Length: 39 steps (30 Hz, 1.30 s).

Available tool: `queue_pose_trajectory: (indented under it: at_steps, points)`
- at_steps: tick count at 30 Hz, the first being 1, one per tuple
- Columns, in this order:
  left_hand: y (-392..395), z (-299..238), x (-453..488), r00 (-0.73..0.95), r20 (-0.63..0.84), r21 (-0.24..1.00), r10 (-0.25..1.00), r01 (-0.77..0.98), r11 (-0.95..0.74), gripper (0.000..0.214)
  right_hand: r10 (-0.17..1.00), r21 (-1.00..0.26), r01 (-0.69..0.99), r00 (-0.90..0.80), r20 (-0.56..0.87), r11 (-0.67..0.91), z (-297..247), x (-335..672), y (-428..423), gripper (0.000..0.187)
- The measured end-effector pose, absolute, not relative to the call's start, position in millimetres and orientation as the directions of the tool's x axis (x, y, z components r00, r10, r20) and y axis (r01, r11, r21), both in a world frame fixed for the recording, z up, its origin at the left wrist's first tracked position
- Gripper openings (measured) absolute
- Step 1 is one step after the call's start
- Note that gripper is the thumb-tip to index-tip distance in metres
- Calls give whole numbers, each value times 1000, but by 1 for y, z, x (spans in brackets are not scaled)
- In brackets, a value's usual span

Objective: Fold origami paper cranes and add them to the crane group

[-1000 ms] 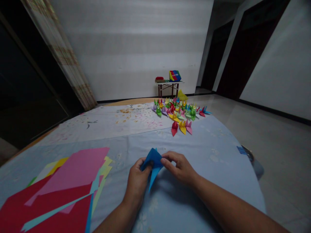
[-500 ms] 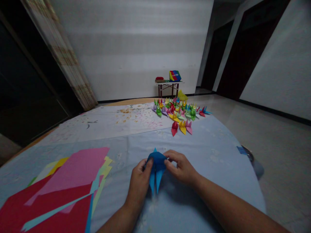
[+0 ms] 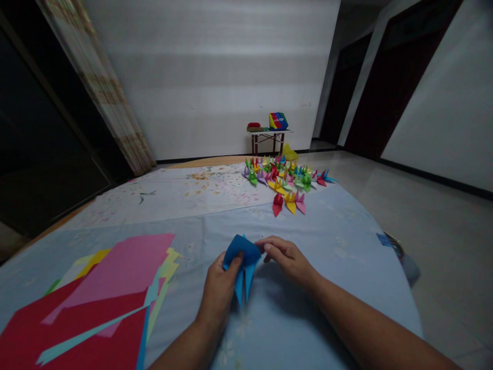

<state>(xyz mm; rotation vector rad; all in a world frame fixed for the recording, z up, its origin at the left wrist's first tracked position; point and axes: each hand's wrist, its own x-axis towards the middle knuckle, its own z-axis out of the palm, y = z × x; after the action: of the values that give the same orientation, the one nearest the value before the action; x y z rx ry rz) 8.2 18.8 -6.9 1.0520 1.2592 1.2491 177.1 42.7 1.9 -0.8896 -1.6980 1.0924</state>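
A folded blue paper crane (image 3: pixel 243 253) is in front of me, its wide flap at the top and two narrow points hanging down. My left hand (image 3: pixel 225 272) grips it from the left, thumb pressed on the front and the other fingers behind. At the paper's right corner is my right hand (image 3: pixel 283 256), its fingers loosely bent and a little apart. The right index fingertip is at the paper's edge, and the thumb is off the paper.
To the left lies a stack of coloured paper sheets (image 3: pixel 134 262), with a thin pale-blue strip (image 3: pixel 96 331) on top. Many finished paper cranes (image 3: pixel 290 177) stand at the table's far right. Beyond the table, a small stand (image 3: pixel 268 132) holds a colourful package (image 3: pixel 278 121).
The blue paper has tilted and moved slightly left with my left hand, its top flap spreading wider. My right thumb and fingers have come away from its right side.
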Motion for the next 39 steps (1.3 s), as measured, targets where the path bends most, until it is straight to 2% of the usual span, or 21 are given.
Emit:
queue_pose_trajectory:
  at_steps: [4,13,17,22,27,35,39]
  points:
    - [19,-6,8,-135,-81,996,987,-34,77,45,893,-926,155,-360,272,344,-1,176,43,27]
    - [15,-2,11,-76,-51,998,996,18,53,39,901,-935,175,-369,228,309,2,172,40,31]
    - [14,1,14,-56,-89,996,994,15,90,40,922,-970,128,-356,150,207,-6,170,44,32]
    - [14,2,15,7,-108,994,994,-1,108,40,922,-999,-50,-385,32,13,-13,170,49,32]
    - [11,0,18,44,-115,993,992,-6,115,37,932,-997,-39,-358,-53,-71,-12,171,51,33]
    - [13,-2,16,57,-131,991,990,15,130,38,885,-996,-89,-461,68,30,-3,178,49,32]
    - [13,-2,16,47,-93,992,995,85,89,31,897,-964,89,-395,197,251,6,182,44,27]
